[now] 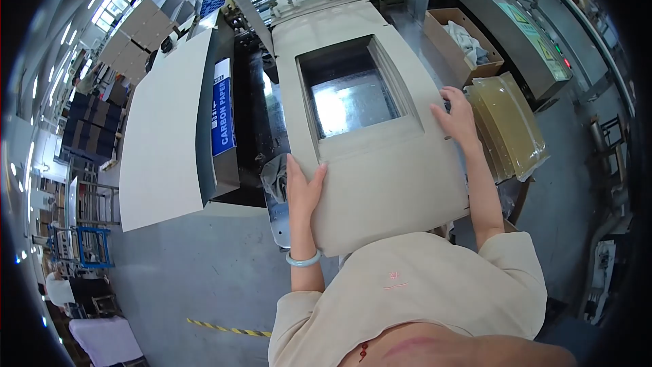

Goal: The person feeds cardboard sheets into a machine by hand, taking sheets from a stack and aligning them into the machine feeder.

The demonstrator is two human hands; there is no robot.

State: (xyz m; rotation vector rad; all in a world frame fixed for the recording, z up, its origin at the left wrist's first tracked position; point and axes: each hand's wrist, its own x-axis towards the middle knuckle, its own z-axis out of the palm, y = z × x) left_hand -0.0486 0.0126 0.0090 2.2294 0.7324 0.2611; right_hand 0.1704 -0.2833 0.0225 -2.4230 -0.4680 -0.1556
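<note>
Beige shirt (407,272), left hand (304,190) and right hand (458,118) spread on windowed board (387,187), blue box (223,114) left, cardboard carton (485,71) right

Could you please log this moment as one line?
Cardboard: flat, rectangular opening; left hand: at left edge; right hand: at right edge; blue box: left of cardboard

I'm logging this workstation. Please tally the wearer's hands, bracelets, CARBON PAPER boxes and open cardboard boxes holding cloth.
Left hand and right hand: 2
Bracelet: 1
CARBON PAPER box: 1
Open cardboard box holding cloth: 1
Total: 5
</note>
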